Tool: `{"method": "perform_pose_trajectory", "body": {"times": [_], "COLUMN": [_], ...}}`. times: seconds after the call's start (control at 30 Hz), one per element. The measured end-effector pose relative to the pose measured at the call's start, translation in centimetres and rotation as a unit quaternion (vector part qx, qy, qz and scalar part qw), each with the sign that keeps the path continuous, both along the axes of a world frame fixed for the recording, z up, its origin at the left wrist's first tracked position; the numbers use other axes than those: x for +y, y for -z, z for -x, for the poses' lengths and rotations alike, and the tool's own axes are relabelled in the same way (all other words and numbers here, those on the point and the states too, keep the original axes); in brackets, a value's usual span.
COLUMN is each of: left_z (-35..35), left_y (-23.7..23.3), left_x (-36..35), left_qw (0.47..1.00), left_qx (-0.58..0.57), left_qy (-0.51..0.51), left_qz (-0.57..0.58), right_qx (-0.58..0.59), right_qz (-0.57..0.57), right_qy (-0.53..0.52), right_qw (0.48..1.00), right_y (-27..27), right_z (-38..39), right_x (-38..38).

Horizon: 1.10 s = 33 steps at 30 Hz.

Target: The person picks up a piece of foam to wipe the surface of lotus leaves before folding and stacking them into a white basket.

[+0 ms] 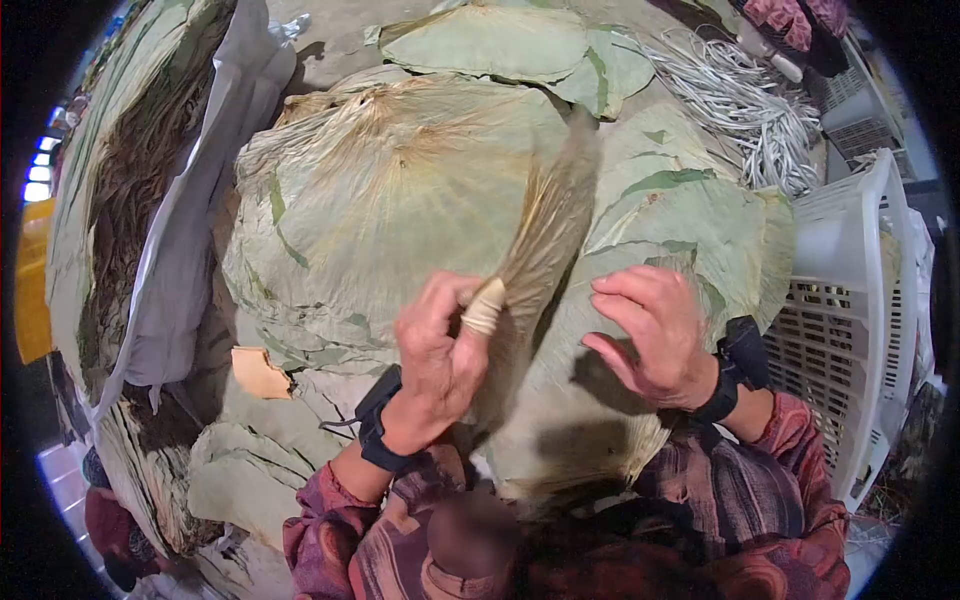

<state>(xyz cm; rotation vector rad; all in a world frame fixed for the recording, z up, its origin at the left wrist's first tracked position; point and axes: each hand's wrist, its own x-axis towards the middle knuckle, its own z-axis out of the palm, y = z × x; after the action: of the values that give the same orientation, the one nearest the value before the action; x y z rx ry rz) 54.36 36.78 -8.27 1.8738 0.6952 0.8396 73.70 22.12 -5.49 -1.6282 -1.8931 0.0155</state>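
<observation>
My left hand (445,335) pinches a dried lotus leaf (550,225), which stands nearly edge-on and is blurred toward its top. A pale wrapping covers the thumb of that hand. To the right, my right hand (650,330) hovers over the leaves with its fingers apart and nothing in them. Beneath it lies a stack of dried green leaves (660,220). A broad pile of flattened leaves (400,200), with veins spreading from a brown centre, lies beyond my left hand.
A white plastic basket (835,330) stands at the right. Behind it lies a bundle of white strips (750,100). On the left, a grey-white cloth (190,220) borders a tall leaf stack (110,180). An orange-tan scrap (260,372) lies near my left wrist.
</observation>
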Motion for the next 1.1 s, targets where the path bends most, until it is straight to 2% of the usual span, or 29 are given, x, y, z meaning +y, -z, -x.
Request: {"method": "perform_pose_trajectory", "body": {"times": [0.03,0.1,0.13,0.17,0.2,0.23,0.33,0.43,0.47,0.5,0.53,0.6,0.67,0.73,0.77,0.83,0.87,1.07,1.1], "left_z": [0.1,0.0,0.0,-0.2,-0.3,-0.3,-0.4,-0.6,-0.9,-1.1,-1.3,-0.9,0.8,2.2,2.7,3.1,2.7,2.4,2.0], "left_y": [-0.3,-0.3,-0.5,-0.8,-1.0,-0.7,-0.4,0.7,1.4,2.4,3.0,3.6,7.7,8.6,9.0,9.9,9.7,8.5,7.3], "left_x": [-0.4,-1.8,-2.2,-2.6,-2.7,-2.7,-2.8,-2.9,-2.4,-1.6,-0.6,2.8,7.1,10.4,11.2,12.0,11.7,10.4,9.4], "left_qw": [0.998,0.960,0.958,0.933,0.905,0.904,0.750,0.732,0.733,0.825,0.895,0.934,0.977,0.981,0.980,0.979,0.986,0.990,0.993], "left_qx": [0.021,0.008,0.006,0.026,0.047,0.044,-0.034,-0.036,-0.036,0.021,0.077,0.142,0.078,0.118,0.122,0.105,0.074,0.093,0.105], "left_qy": [0.042,0.113,0.116,0.149,0.179,0.179,0.192,0.212,0.212,0.147,0.077,-0.010,-0.014,-0.042,-0.042,-0.062,-0.065,-0.065,-0.046], "left_qz": [0.048,0.258,0.264,0.326,0.384,0.386,0.632,0.647,0.646,0.546,0.432,0.328,0.198,0.151,0.154,0.163,0.135,0.084,0.032], "right_qx": [-0.004,0.011,0.022,0.019,-0.016,-0.052,-0.074,-0.067,-0.059,-0.059,-0.044,0.005,0.022,0.031,0.036,0.035,0.037,0.039,0.038], "right_qz": [0.001,-0.007,-0.013,-0.007,-0.014,-0.021,-0.043,-0.047,-0.049,-0.049,-0.027,0.006,0.041,0.077,0.080,0.157,0.160,0.206,0.201], "right_qy": [0.002,0.011,0.007,0.009,-0.022,-0.054,-0.060,-0.079,-0.089,-0.089,-0.115,-0.157,-0.165,-0.185,-0.186,-0.203,-0.202,-0.220,-0.217], "right_qw": [1.000,1.000,1.000,1.000,1.000,0.997,0.994,0.994,0.993,0.993,0.992,0.988,0.985,0.979,0.979,0.966,0.965,0.953,0.954], "right_y": [0.3,0.9,1.3,1.6,1.9,2.2,2.3,1.9,1.7,1.2,0.6,0.3,0.1,0.4,0.5,0.4,0.3,-0.7,-0.7], "right_z": [-0.1,0.1,0.2,0.0,-0.2,-0.3,-0.6,-1.1,-1.4,-1.6,-2.0,-2.5,-2.9,-3.1,-3.1,-3.0,-2.9,-2.3,-2.4], "right_x": [0.3,0.6,0.5,0.3,0.2,0.1,-0.6,-1.2,-1.3,-1.3,-1.3,-1.1,-2.0,-2.5,-2.8,-3.3,-3.5,-3.8,-4.0]}}
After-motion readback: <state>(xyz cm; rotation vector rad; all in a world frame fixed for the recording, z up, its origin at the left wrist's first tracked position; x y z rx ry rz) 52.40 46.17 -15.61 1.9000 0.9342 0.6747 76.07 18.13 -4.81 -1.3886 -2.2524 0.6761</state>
